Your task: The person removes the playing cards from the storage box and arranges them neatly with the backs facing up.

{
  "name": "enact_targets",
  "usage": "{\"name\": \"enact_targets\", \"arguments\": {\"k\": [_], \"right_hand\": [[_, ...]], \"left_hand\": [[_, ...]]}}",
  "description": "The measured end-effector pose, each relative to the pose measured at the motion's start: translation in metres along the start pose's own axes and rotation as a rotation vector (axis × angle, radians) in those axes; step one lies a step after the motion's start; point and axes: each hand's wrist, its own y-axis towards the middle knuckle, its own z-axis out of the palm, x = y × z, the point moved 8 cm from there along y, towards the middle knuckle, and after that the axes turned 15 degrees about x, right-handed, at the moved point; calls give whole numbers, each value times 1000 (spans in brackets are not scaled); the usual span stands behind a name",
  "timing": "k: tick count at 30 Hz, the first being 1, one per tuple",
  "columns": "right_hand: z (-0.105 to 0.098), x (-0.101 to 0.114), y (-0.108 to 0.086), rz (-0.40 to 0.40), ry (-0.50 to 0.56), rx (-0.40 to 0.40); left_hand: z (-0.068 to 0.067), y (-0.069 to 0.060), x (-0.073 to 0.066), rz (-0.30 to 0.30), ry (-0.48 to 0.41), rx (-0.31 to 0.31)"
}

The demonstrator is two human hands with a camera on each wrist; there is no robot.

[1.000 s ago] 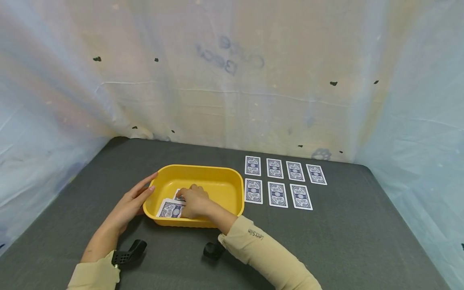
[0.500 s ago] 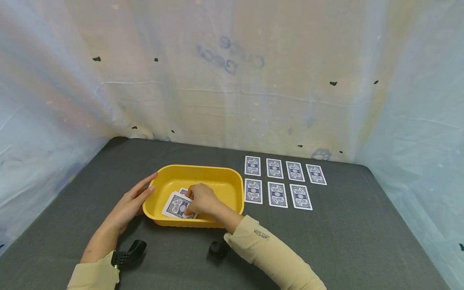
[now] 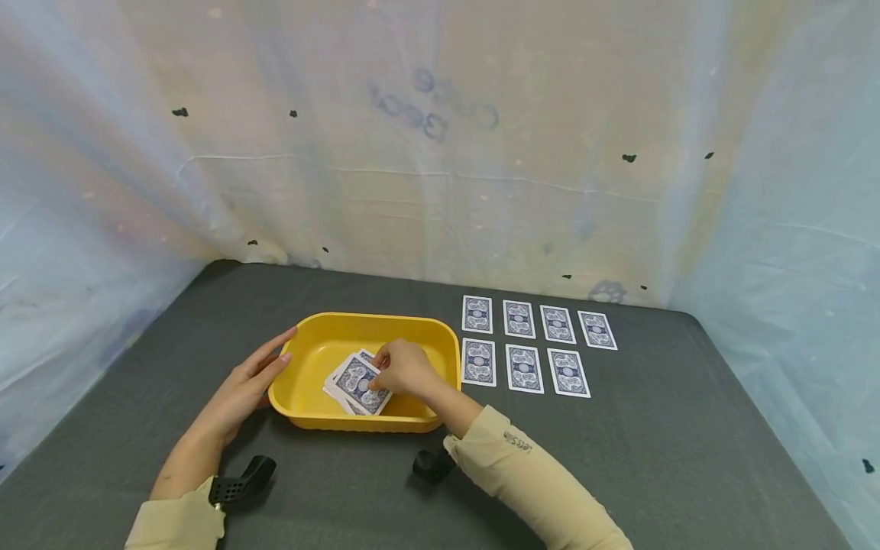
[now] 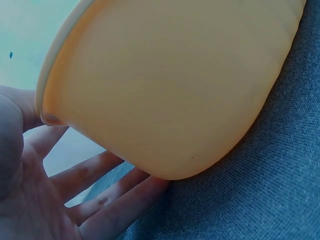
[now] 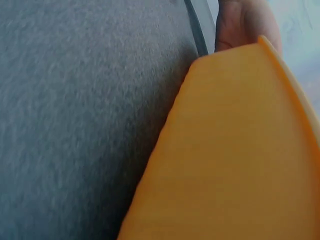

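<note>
Right hand (image 3: 407, 369) pinched cards (image 3: 359, 384) and had slid them rightward; only left-wrist view showed left hand (image 3: 241, 391) fingers (image 4: 127, 206) spread against tub (image 3: 297, 382).

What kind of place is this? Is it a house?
Maybe a little booth made for filming, though I can't tell if it's inside a house. Pale sheeting hangs behind and beside a dark tabletop, and there are black wrist gadgets, probably cameras.
</note>
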Motion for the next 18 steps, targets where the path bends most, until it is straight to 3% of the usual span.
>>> {"name": "enact_targets", "arguments": {"k": [6,18], "right_hand": [[-13,-11,-7,13,70,-44],[-39,-30,-26,-67,256,-63]], "left_hand": [[0,0,1,-8,6,1],[-1,-1,-1,-2,16,2]]}}
